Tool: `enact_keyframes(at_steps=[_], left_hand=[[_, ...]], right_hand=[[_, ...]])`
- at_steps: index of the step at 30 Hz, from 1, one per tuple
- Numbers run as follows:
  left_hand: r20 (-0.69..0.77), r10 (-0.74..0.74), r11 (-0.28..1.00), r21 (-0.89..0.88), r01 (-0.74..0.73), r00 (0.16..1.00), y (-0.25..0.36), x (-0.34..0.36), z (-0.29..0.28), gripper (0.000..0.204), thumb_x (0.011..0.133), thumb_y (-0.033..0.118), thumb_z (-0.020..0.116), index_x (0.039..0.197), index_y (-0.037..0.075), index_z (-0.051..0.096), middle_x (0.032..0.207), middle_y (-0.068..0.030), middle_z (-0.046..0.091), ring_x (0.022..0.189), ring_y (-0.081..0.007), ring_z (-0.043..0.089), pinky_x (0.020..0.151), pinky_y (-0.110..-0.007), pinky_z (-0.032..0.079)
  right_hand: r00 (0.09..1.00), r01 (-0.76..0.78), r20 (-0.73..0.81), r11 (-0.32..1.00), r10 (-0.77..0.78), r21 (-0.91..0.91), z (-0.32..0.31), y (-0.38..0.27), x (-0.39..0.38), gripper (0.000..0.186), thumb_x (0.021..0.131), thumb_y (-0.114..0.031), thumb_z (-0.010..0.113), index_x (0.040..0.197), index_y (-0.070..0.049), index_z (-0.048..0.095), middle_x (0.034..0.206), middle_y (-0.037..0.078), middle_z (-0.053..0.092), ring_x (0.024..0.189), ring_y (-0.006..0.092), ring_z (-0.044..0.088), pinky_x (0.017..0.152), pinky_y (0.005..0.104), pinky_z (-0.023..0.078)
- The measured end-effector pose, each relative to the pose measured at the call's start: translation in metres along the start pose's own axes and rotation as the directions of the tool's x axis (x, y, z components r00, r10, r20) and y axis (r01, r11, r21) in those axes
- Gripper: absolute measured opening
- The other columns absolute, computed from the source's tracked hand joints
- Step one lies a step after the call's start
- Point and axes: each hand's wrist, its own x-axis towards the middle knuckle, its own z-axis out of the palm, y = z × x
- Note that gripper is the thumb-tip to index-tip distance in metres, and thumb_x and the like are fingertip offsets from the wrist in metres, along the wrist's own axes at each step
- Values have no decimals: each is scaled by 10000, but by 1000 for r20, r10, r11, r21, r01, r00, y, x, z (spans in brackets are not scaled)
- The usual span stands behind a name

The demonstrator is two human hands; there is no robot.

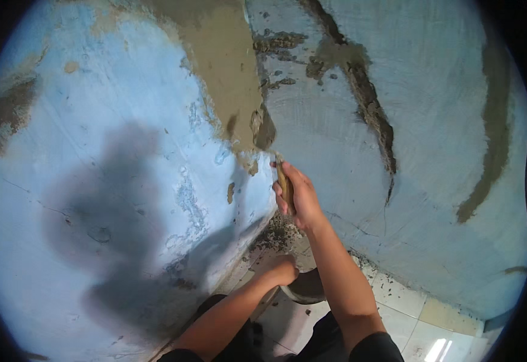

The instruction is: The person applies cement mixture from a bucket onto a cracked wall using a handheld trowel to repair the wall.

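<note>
My right hand (298, 196) is wrapped round the wooden handle of a trowel (285, 186), which points up along the wall corner. The trowel's small blade is hard to make out beside a lump of wet mortar (262, 128) at the lower end of a wide brown mortar patch (224, 66). Lower down, my left hand (282, 269) grips the rim of a round grey bowl (307, 287). My right forearm hides part of the bowl, and its contents do not show.
Blue painted walls meet at the corner. On the right wall (438, 120) runs a deep open crack (372, 108), with a mortar-filled strip (495, 127) farther right. Dark crumbs (277, 234) lie on the white tiled floor (399, 295) along the wall foot. My shadow falls on the left wall.
</note>
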Motion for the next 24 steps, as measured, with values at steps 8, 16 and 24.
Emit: enact_keyframes(at_steps=[8, 16, 24], left_hand=[[-31, 120, 989, -87, -122, 992, -38, 14, 29, 338, 904, 227, 579, 911, -82, 716, 953, -314, 706, 962, -473, 695, 848, -529, 546], [79, 93, 996, -3, -93, 993, -46, 18, 15, 324, 920, 218, 567, 916, -73, 708, 1020, -299, 712, 1010, -445, 698, 863, -509, 559], [97, 68, 993, 93, -77, 993, -34, 18, 8, 343, 928, 218, 557, 1087, -52, 697, 1117, -274, 711, 1045, -433, 699, 903, -522, 561]], right_hand=[[989, 105, -99, 990, -114, -90, 22, -24, 84, 468, 1055, -486, 496, 1279, -82, 577, 709, -11, 525, 469, 97, 444, 420, 258, 328], [895, 284, -270, 920, -355, -269, 54, -45, 125, 354, 1029, -423, 605, 1099, -83, 676, 705, 14, 566, 429, 92, 457, 372, 272, 312], [775, 443, -215, 754, -594, -485, 63, -35, 141, 349, 1025, -390, 630, 1086, -54, 698, 647, 10, 547, 409, 73, 431, 368, 268, 317]])
